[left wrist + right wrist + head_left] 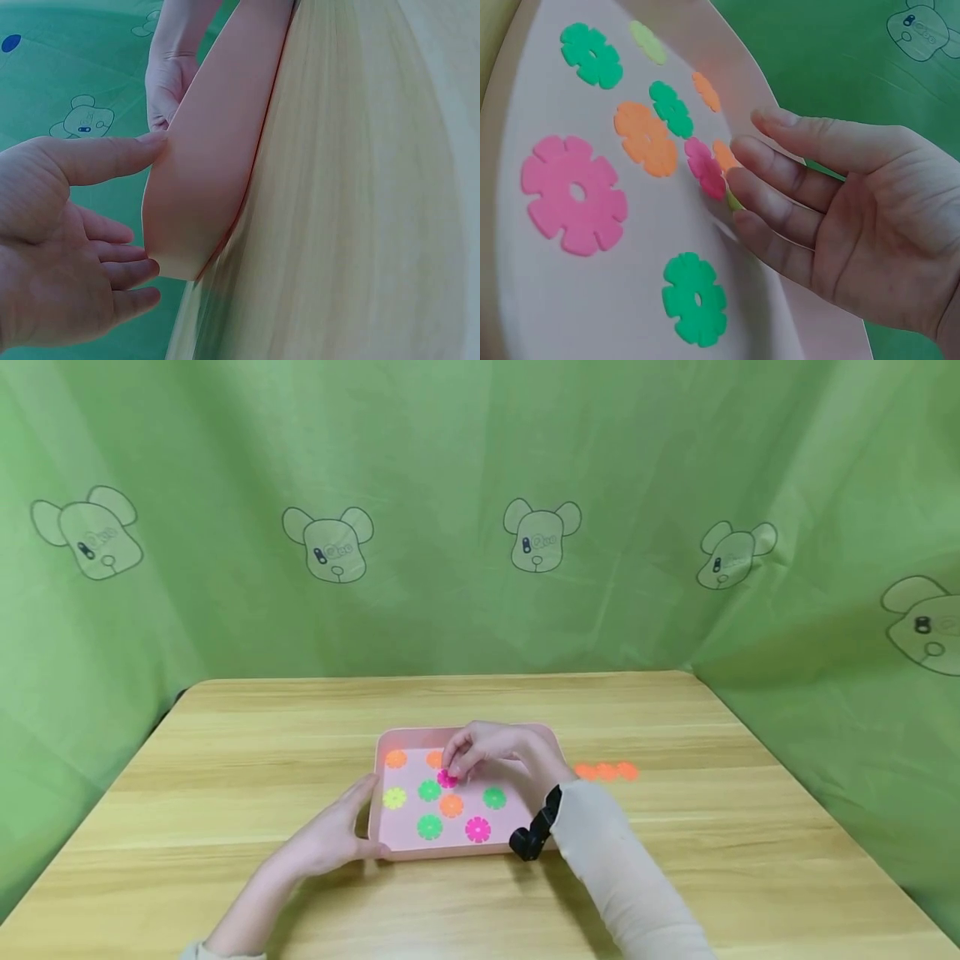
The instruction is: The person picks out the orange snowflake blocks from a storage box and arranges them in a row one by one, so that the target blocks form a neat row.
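A shallow pink tray (457, 853) holds flat, notched plastic flower discs. My left hand (330, 837) is at the tray's left end, thumb at the near corner, fingers along the side; in the left wrist view its thumb and fingertips touch the tray wall (210, 150). My right hand (491, 745) reaches over the tray, fingertips beside a pink disc (447, 778). In the right wrist view, the right hand's thumb stands apart from its loosely bent fingers, and the pink disc (705, 168) lies just beyond them. A yellow-green disc (733, 199) is partly hidden behind the fingers.
Also in the tray are green discs (430, 827), orange discs (452, 806), a yellow disc (394, 797) and another pink disc (477, 829). Several orange discs (606, 771) lie in a row on the wooden table (675, 860), right of the tray. A green curtain (450, 618) surrounds the table.
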The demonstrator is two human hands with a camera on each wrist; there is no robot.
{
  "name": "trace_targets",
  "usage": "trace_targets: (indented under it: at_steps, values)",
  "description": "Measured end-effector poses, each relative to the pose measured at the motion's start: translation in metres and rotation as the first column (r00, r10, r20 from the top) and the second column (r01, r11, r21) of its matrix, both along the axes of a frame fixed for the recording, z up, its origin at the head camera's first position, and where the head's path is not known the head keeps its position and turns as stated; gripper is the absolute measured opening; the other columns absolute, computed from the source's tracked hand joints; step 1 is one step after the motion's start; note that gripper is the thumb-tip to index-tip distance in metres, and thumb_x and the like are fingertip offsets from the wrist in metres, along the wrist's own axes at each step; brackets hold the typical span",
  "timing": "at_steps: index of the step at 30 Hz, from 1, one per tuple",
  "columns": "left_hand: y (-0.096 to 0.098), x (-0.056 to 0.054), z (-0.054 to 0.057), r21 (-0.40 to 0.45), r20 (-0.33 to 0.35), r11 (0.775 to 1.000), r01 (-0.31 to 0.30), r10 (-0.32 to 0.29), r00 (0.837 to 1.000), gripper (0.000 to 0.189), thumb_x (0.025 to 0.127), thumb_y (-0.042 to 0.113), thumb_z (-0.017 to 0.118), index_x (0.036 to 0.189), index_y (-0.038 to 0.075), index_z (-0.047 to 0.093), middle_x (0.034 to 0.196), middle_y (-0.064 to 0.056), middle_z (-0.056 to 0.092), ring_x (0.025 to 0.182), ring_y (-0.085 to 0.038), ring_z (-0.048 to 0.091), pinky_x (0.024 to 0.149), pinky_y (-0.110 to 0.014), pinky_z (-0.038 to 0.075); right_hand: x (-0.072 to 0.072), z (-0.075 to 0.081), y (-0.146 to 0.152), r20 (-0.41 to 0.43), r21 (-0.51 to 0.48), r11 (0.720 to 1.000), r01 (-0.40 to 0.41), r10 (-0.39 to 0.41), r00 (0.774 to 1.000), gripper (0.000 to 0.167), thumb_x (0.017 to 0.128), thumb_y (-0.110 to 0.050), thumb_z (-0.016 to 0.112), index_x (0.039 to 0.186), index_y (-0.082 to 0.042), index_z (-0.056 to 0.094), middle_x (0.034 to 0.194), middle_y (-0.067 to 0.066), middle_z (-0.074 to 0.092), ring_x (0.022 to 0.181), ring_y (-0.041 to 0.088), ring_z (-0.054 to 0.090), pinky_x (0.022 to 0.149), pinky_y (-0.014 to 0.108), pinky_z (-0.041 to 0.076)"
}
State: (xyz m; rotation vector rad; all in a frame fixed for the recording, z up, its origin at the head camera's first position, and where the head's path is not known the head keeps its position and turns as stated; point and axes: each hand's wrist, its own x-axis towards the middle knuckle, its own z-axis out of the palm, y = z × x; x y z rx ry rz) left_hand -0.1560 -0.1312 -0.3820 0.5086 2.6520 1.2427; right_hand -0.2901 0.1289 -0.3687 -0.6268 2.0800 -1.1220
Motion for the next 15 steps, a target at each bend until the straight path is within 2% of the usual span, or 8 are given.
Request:
trace_targets:
  at_steps: [4, 7, 10, 13, 15]
  values:
    - [-0.001, 0.0, 0.0, 0.003, 0.006, 1.0, 0.001, -0.001, 1.0, 0.098, 0.07, 0.019, 0.079, 0.144, -0.006, 0.02, 0.148, -0.026, 0.018, 0.136, -0.041, 0.016, 0.108, -0.057, 0.014, 0.006, 0.0, -0.004, 0.031, 0.016, 0.997, 0.081, -0.082, 0.996, 0.025, 0.079, -0.018, 0.068, 0.101, -0.006, 0.065, 0.105, 0.005, 0.061, 0.096, 0.022, 0.055, 0.091, 0.039, 0.044]
    - [-0.001, 0.0, -0.001, 0.006, 0.005, 1.0, 0.0, 0.0, 1.0, 0.098, 0.07, 0.019, 0.079, 0.144, -0.007, 0.02, 0.148, -0.026, 0.019, 0.136, -0.041, 0.016, 0.108, -0.057, 0.014, 0.007, -0.001, -0.007, 0.05, 0.032, 0.996, 0.089, -0.091, 0.995, 0.025, 0.078, -0.019, 0.069, 0.101, -0.008, 0.066, 0.106, 0.004, 0.06, 0.097, 0.021, 0.053, 0.089, 0.038, 0.045]
    - [-0.001, 0.0, -0.001, 0.008, 0.001, 1.0, -0.002, 0.002, 1.0, 0.098, 0.069, 0.019, 0.079, 0.144, -0.007, 0.02, 0.148, -0.026, 0.019, 0.135, -0.041, 0.017, 0.108, -0.057, 0.014, 0.004, -0.004, -0.011, 0.029, 0.066, 0.997, 0.029, -0.031, 0.999, 0.022, 0.077, -0.015, 0.072, 0.098, -0.008, 0.068, 0.103, 0.005, 0.062, 0.094, 0.022, 0.054, 0.084, 0.035, 0.048]
    - [-0.001, 0.0, -0.001, 0.009, 0.0, 1.0, -0.005, 0.005, 1.0, 0.098, 0.069, 0.019, 0.079, 0.144, -0.006, 0.02, 0.148, -0.025, 0.02, 0.135, -0.041, 0.018, 0.107, -0.057, 0.015, 0.0, -0.006, -0.014, -0.018, 0.128, 0.991, -0.045, 0.048, 0.999, 0.019, 0.076, -0.011, 0.073, 0.094, -0.01, 0.07, 0.099, 0.006, 0.063, 0.092, 0.022, 0.055, 0.081, 0.033, 0.048]
    - [-0.001, 0.0, -0.001, 0.011, 0.002, 1.0, -0.007, 0.007, 1.0, 0.099, 0.069, 0.019, 0.079, 0.144, -0.006, 0.02, 0.148, -0.025, 0.02, 0.135, -0.041, 0.017, 0.108, -0.057, 0.015, -0.001, -0.005, -0.016, -0.016, 0.159, 0.984, -0.08, 0.084, 0.996, 0.019, 0.075, -0.008, 0.074, 0.094, -0.01, 0.071, 0.098, 0.005, 0.063, 0.091, 0.021, 0.054, 0.08, 0.031, 0.047]
